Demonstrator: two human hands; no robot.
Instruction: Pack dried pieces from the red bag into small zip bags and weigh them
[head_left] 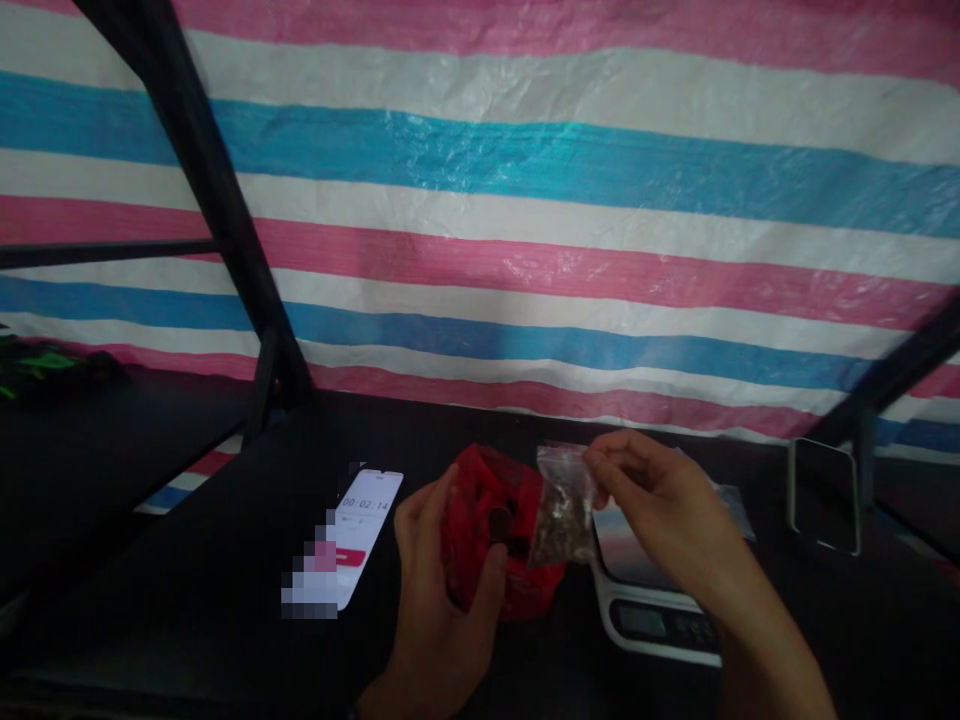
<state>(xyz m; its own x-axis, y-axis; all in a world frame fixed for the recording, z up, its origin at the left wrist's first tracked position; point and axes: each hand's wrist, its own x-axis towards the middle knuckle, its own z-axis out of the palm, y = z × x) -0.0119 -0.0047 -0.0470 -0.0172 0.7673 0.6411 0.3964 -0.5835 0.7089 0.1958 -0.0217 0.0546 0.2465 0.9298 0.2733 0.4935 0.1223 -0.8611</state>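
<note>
My right hand [660, 500] pinches the top corner of a small clear zip bag [562, 515], which hangs upright with loose brownish bits inside. To its left, my left hand [442, 610] is wrapped round a red plastic bag [484, 470], thumb at the front and fingers on the left side. A dark round thing shows in the opening of the red bag, too dim to name. The zip bag overlaps the red bag's right edge. Under my right forearm lies a digital scale [637, 565] with a silver platform, partly hidden by the arm.
A phone [367, 530] with a running timer lies at the left on the black table [225, 560]. Behind the scale is another clear plastic bag [735, 508]. A pale-rimmed rectangular object [823, 495] stands at the right. Black metal bars [217, 190] rise before a striped sheet [525, 220].
</note>
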